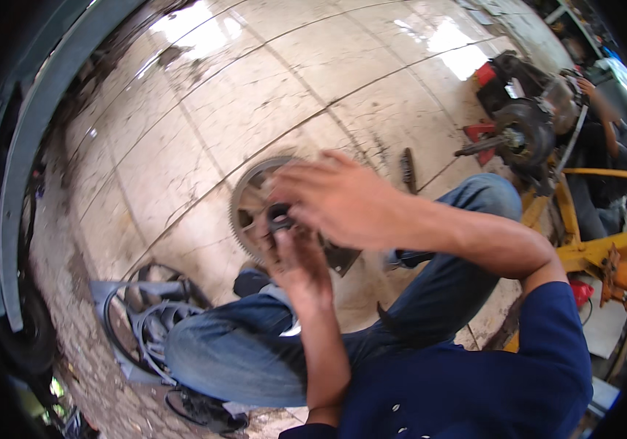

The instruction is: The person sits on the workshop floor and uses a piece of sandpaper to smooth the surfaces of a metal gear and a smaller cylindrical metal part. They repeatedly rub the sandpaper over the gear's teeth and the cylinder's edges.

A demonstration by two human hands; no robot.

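My left hand [300, 267] points up from the lower edge, its fingers closed round a small black ring-shaped part [279, 216] with a hole in its middle. Over it, from the right, reaches my right hand [346, 197], blurred by motion. Its fingers are stretched out and partly apart, close to the black ring; whether they touch it is hard to make out. Beneath both hands a grey toothed flywheel [244, 194] lies on the floor, partly covered by them. A flat dark metal piece [344, 260] shows under my right wrist.
A dark ridged tool or part [408, 170] lies on the tiled floor [269, 80]. To the left are hoses and belts [156, 322]. On the right stand a greasy hub assembly [522, 135], a yellow metal frame [584, 256] and another person's arm [602, 102].
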